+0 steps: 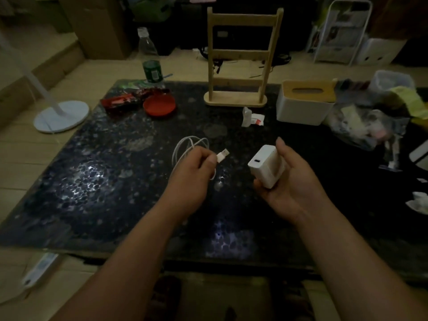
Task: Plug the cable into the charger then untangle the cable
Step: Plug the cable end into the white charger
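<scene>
Head camera looks down at two bare arms that reach up from the bottom of the frame over a dark, shiny table (97, 181).

Just right of the middle, the right hand (289, 181) is wrapped around the charger (266, 166), with the thumb on top and the fingers underneath. The charger is a white block. It looks hard and smooth, so it could slip, and a firm hold around its sides seems best. Its small dark port (256, 161) faces left, toward the other hand.

Just left of the middle, the left hand (194, 167) pinches the cable (185, 147) right behind its plug (222, 155). The plug sticks out to the right and points at the port, but the two are still apart, so it is not plugged in yet. The cable is thin, white, soft and bendy, and probably very light. Its loops bunch up behind the hand, just above it in the frame. Holding the stiff plug end is a good spot for pushing it in. The soft part would just bend.

Farther up the frame sit a red bowl (159, 106) on the left, a wooden rack (238, 66) in the middle, and a white tissue box (305, 103) on the right.
</scene>
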